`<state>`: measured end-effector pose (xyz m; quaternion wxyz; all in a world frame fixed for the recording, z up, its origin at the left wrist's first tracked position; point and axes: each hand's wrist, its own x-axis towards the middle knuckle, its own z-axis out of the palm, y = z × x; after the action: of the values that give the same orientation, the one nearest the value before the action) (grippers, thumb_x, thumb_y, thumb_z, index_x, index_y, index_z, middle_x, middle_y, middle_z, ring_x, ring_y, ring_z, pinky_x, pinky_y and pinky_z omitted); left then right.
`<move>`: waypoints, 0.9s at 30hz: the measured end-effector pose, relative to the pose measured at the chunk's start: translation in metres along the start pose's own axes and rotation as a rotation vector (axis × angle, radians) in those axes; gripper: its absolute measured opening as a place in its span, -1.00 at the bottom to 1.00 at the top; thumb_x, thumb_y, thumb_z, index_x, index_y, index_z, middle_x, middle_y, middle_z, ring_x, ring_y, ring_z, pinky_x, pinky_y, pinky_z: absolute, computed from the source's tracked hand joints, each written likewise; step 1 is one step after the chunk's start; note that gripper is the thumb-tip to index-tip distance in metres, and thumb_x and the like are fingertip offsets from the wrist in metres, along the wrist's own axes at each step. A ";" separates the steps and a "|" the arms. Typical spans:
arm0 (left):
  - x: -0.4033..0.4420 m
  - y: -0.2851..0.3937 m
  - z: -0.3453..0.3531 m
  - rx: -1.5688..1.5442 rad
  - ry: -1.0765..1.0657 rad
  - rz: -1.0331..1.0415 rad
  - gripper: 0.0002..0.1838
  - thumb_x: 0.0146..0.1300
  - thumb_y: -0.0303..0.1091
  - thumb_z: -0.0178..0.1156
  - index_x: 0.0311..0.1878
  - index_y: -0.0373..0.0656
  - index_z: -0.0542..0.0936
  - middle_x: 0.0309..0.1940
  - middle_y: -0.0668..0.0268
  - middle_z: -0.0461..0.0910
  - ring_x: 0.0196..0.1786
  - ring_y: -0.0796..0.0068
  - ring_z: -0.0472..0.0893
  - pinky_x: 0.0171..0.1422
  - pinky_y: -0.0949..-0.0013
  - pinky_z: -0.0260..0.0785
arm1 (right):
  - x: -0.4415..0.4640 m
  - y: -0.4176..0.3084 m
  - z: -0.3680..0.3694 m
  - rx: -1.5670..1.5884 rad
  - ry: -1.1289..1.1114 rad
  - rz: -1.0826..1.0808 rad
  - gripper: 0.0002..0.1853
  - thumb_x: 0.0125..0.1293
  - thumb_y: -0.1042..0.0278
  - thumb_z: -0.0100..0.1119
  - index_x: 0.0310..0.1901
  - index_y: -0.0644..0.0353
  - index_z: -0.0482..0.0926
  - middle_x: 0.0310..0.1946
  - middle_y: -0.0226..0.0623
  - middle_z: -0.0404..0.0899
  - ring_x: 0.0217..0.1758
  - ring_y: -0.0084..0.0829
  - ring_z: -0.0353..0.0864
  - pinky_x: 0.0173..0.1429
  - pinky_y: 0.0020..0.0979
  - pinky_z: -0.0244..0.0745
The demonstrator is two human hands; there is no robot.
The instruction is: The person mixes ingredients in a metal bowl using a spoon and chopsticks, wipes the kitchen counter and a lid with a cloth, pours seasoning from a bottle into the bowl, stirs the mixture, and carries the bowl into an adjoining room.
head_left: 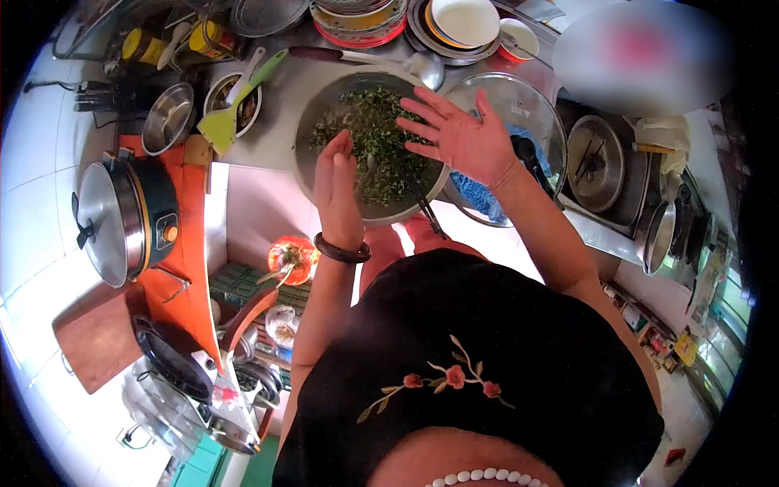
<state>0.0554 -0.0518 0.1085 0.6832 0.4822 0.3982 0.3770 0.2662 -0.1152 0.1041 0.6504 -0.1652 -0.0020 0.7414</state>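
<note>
A large metal bowl (305, 174) holds chopped leafy greens (377, 122). Dark chopsticks (427, 213) lean over its near rim. Above the bowl's left side, my left hand (337, 191) is raised with fingers extended and nothing visible in it; a dark bracelet (341, 250) circles the wrist. My right hand (458, 138) is spread palm-up over the bowl's right side, also holding nothing. Just right of the bowl lies a glass lid (531, 93) with a dark knob, and a blue cloth (477, 197) shows by it. The hands partly cover the greens.
Stacked plates (361, 24) and bowls (464, 23) stand at the back, with a ladle (423, 69) before them. A green spatula (217, 131) rests by a small bowl. An electric pot (122, 217) stands left; a sink with a metal basin (595, 162) is right.
</note>
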 end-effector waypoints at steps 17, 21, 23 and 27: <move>-0.048 0.024 0.015 0.047 -0.302 0.098 -0.63 0.40 -0.41 -0.03 0.23 -0.31 0.32 0.21 0.15 0.37 0.21 0.34 0.41 0.32 0.28 0.27 | -0.159 0.003 -0.059 -2.259 1.224 -0.454 -0.20 0.20 0.13 0.20 0.41 0.08 0.04 -0.10 -0.08 0.44 -0.05 -0.03 0.46 0.10 -0.13 0.40; -0.074 0.022 0.005 0.101 -0.277 0.162 -0.62 0.38 -0.42 0.00 0.22 -0.31 0.34 0.19 0.15 0.40 0.19 0.34 0.43 0.30 0.30 0.28 | -0.171 0.008 -0.075 -2.430 1.102 -0.289 -0.04 0.11 0.03 0.29 0.44 0.03 -0.08 -0.05 -0.08 0.42 -0.02 -0.04 0.49 0.02 -0.07 0.45; -0.090 0.020 0.005 0.139 -0.254 0.150 -0.63 0.38 -0.42 0.00 0.22 -0.31 0.34 0.19 0.14 0.40 0.19 0.33 0.43 0.30 0.29 0.28 | -0.172 0.001 -0.082 -2.378 1.085 -0.318 0.00 0.09 0.07 0.33 0.45 0.01 -0.13 -0.07 -0.07 0.42 -0.05 -0.04 0.52 -0.01 -0.09 0.49; -0.118 0.016 0.007 0.208 -0.245 0.161 -0.60 0.36 -0.46 0.00 0.23 -0.34 0.31 0.22 0.12 0.38 0.21 0.33 0.43 0.31 0.30 0.25 | -0.176 -0.016 -0.114 -2.207 1.046 -0.266 0.07 0.06 0.24 0.37 0.46 -0.13 -0.24 0.03 0.05 0.42 -0.04 0.05 0.55 -0.03 -0.11 0.51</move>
<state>0.0126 -0.1561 0.1464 0.6406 0.6231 0.3089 0.3256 0.3274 -0.3067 0.0427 0.1550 -0.9030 -0.3839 0.1147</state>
